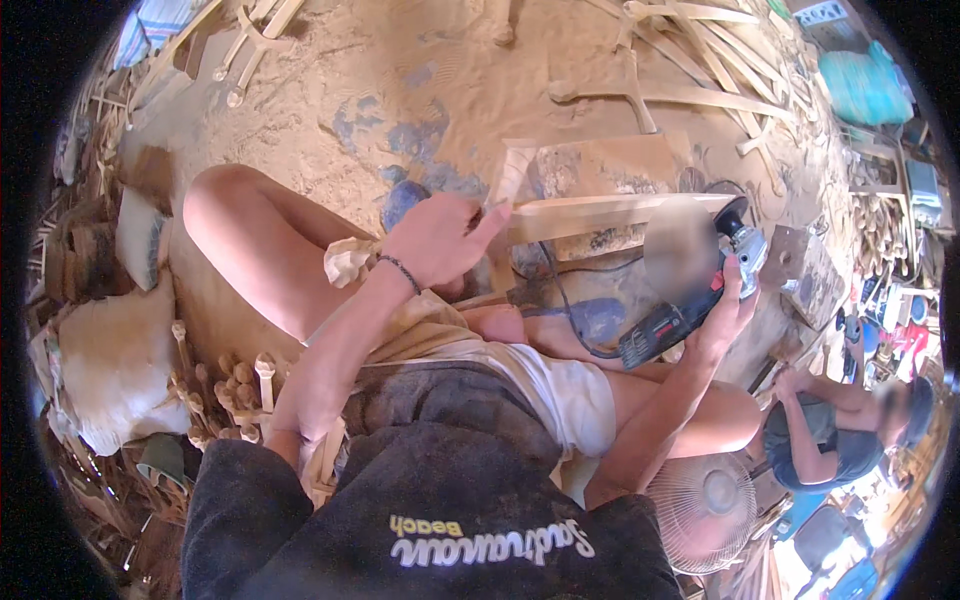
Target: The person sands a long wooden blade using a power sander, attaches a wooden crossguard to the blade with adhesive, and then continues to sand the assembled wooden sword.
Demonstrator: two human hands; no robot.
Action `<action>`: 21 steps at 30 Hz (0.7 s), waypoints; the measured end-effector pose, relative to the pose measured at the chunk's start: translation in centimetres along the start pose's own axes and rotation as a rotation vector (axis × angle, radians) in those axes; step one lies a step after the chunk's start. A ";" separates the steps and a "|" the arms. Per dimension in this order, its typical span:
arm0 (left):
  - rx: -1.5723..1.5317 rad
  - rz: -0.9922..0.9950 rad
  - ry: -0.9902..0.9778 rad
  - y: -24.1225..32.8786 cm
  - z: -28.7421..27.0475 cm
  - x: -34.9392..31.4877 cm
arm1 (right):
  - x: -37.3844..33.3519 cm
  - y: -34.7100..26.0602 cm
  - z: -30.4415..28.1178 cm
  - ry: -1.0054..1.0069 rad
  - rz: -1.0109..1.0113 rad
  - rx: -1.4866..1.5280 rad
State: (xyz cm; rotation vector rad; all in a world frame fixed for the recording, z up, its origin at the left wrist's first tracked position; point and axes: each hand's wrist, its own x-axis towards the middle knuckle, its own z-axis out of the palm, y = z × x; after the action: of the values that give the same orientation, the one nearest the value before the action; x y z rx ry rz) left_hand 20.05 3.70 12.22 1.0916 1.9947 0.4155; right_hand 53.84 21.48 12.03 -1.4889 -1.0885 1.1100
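My left hand [437,240] grips the near end of a long pale wooden piece [600,215] that lies across in front of my knees, with a bead bracelet on the wrist. My right hand [728,310] holds a black and red angle grinder [690,300]. Its spinning disc [685,240] is blurred and sits against the far end of the wooden piece. The grinder's black cord [570,300] loops back toward my lap. I sit low with bare knees, white shorts and a dark shirt.
Sawdust covers the ground. Carved wooden pieces [690,80] lie scattered at the top, small turned pieces [235,385] by my left thigh, white sacks [110,360] at left. A fan [705,510] stands at lower right, next to another seated person [840,430]. A teal bag [865,85] sits top right.
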 end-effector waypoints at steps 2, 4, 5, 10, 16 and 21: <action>-0.077 -0.146 -0.082 0.2 -0.7 -0.4 | -0.1 -0.2 0.0 0.024 -0.016 0.018; -0.125 -0.192 -0.050 -1.2 -0.1 -0.4 | -0.1 -0.5 -0.9 0.032 -0.017 0.038; -0.142 -0.217 -0.029 -1.9 0.1 -0.6 | 0.7 0.1 -2.1 0.060 -0.012 0.023; -0.384 -0.041 0.182 -3.6 0.8 -2.5 | 1.7 -0.4 -4.4 0.158 0.027 0.105; -0.729 -0.014 0.174 0.0 -1.3 -6.1 | 2.4 0.2 -6.3 0.145 -0.010 0.071; -0.942 0.022 0.308 1.3 -1.5 -7.8 | 2.7 1.1 -6.5 0.105 -0.027 0.041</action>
State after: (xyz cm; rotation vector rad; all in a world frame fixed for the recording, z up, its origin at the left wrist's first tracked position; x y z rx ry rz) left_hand 21.98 -1.79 17.77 0.4533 1.6841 1.4204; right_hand 60.79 22.77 11.54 -1.4796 -1.0043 1.0181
